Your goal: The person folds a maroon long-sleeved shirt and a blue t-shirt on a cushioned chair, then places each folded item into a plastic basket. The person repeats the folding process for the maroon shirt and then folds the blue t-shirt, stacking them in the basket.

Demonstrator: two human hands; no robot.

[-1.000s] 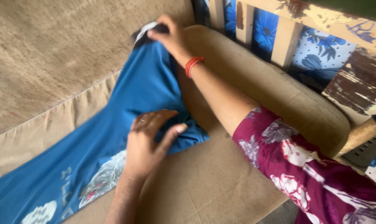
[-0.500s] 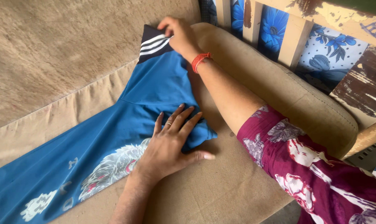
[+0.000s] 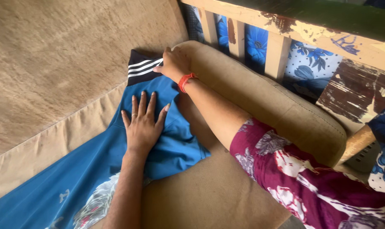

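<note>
Tan sofa cushion (image 3: pixel 209 191) under blue garment (image 3: pixel 167 144): left hand (image 3: pixel 143 125) flat (fingers spread), right hand (image 3: pixel 173 63) pinching its striped cuff (image 3: pixel 141 70).

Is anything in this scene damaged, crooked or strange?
Yes. The wooden rail behind the tan cushion has badly peeling, patchy paint. The blue garment, pressed flat by the left hand and right hand, is rumpled at its near edge.

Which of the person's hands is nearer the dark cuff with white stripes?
Right. The right hand touches the striped cuff at its edge; the left hand lies flat lower on the blue garment.
</note>
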